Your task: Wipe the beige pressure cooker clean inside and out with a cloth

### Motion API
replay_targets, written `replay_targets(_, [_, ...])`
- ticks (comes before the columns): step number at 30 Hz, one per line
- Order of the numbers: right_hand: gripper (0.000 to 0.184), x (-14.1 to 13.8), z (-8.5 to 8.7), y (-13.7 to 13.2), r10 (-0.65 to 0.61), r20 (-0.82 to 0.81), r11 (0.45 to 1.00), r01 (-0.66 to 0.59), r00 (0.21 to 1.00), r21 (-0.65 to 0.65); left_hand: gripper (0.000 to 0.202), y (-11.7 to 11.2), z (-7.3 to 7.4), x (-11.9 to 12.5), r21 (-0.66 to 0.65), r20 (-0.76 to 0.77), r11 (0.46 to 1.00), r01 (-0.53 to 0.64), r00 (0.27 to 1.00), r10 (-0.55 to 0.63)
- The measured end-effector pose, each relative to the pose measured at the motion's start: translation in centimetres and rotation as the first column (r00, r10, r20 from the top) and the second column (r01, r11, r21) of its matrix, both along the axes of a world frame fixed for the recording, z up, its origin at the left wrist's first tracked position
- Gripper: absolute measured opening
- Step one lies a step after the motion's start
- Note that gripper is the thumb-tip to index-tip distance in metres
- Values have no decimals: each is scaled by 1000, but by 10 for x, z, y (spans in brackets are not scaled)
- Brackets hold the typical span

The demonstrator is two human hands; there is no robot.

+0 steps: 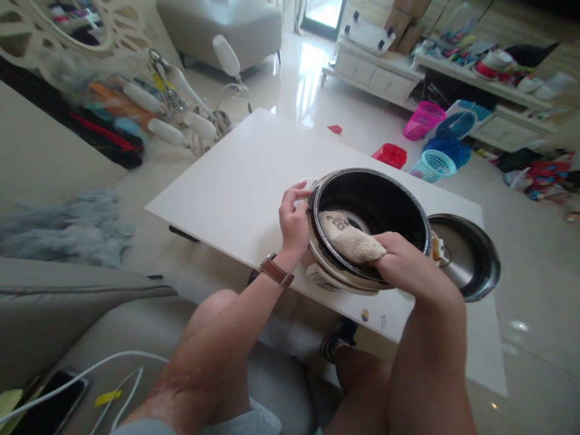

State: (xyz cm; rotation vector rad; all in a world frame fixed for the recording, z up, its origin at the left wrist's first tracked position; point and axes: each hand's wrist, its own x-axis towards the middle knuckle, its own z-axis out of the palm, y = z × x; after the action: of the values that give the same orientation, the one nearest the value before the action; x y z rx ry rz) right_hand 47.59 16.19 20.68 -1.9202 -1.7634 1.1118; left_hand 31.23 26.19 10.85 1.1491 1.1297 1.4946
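An electric cooker [381, 196] with a dark inner pot stands at the front of the white table, its open lid [463, 254] hanging out to the right. My left hand [294, 222] grips the cooker's left rim, its fingers bent over the edge. In my right hand [401, 261] is a beige cloth [351, 237] with dark print. The cloth lies bunched against the pot's near inner wall, and my fingers are partly hidden behind it. A watch with a brown strap [276, 270] is on my left wrist.
Small stickers [365, 315] mark the near edge of the white table [226, 181]. Behind it are a red bin [390, 155], a light blue basket [432, 165] and a pink basket [423, 119]. A lamp with several white shades [199, 125] lies left. A phone [52, 402] rests on the sofa.
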Motion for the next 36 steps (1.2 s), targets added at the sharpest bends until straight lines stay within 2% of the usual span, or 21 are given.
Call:
replay_targets(2, [16,5,2,-1,-58,1,997,58,998,59,27,0,0,0,2,5,1000,4,1000,-4])
replay_targets(4, [16,7,3,-1,-168,26,975,162,985,154,26,-1,0,0,1,4,1000,11,1000,-11])
replay_targets(7, [14,0,-1,2,-358,34,893,331,933,303,25,-1,1,0,-3,7,1000,17,1000,-17])
replay_targets(9, [13,-12,-5,5,-394,-26,857,377,919,351,26,-1,1,0,-8,12,1000,14,1000,-14])
replay_targets(10, [14,-19,-7,8,-372,-72,857,372,926,357,26,-1,1,0,-9,12,1000,11,1000,-11])
replay_targets(14, [19,-46,-12,14,-191,-174,913,240,966,330,26,-1,0,0,0,8,1000,4,1000,-4])
replay_targets(25, [22,-50,-15,16,-50,-50,969,61,998,239,26,-1,1,-1,-7,1,1000,-1,1000,1])
replay_targets(31, [18,-23,-6,4,48,-24,992,-45,999,119,25,0,-1,-1,-7,9,1000,-10,1000,10])
replay_targets(34, [18,0,-1,-5,8,-91,997,-1,996,77,24,1,-2,-2,14,-16,1000,-14,1000,14])
replay_targets(36, [18,12,0,-9,-74,-144,990,89,987,105,24,1,-3,-2,16,-27,1000,-12,1000,13])
